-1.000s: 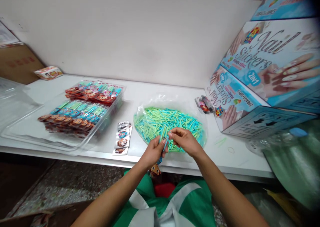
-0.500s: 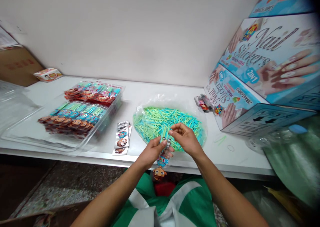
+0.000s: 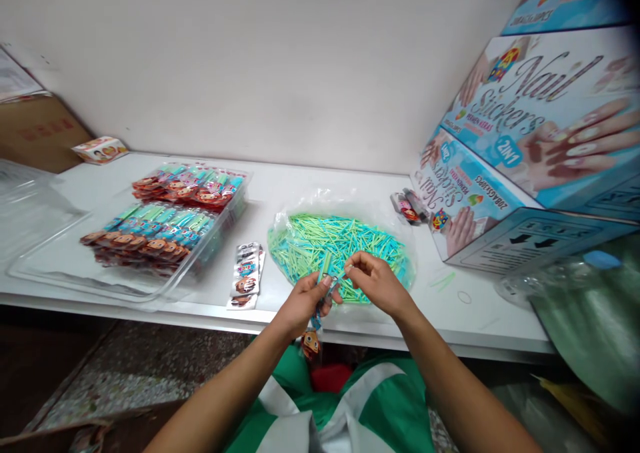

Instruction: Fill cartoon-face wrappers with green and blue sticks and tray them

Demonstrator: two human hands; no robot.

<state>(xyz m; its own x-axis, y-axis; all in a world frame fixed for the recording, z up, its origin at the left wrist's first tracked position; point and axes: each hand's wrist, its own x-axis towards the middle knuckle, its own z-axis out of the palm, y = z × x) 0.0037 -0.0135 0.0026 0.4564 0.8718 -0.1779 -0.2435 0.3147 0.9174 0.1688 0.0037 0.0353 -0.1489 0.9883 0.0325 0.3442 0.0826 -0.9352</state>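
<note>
My left hand (image 3: pixel 303 302) is closed on a small clear sticker packet (image 3: pixel 314 333) with a cartoon face at its lower end, which hangs below the fingers. My right hand (image 3: pixel 376 281) pinches a thin blue-green stick (image 3: pixel 336 281) whose tip meets the packet's top. Both hands hover at the near edge of a heap of green and blue sticks (image 3: pixel 335 245) lying on a clear plastic bag on the white table (image 3: pixel 280 193).
A clear tray (image 3: pixel 60 276) at the left holds rows of filled packets (image 3: pixel 150 233). A few loose packets (image 3: pixel 246 274) lie beside the heap. Tilted "Nail Stickers" boxes (image 3: pixel 530 146) stand at the right, a cardboard box (image 3: pixel 35 130) at the far left.
The packet dropped and rose again in my left hand; my right hand moved slightly toward the packet's top with the stick.
</note>
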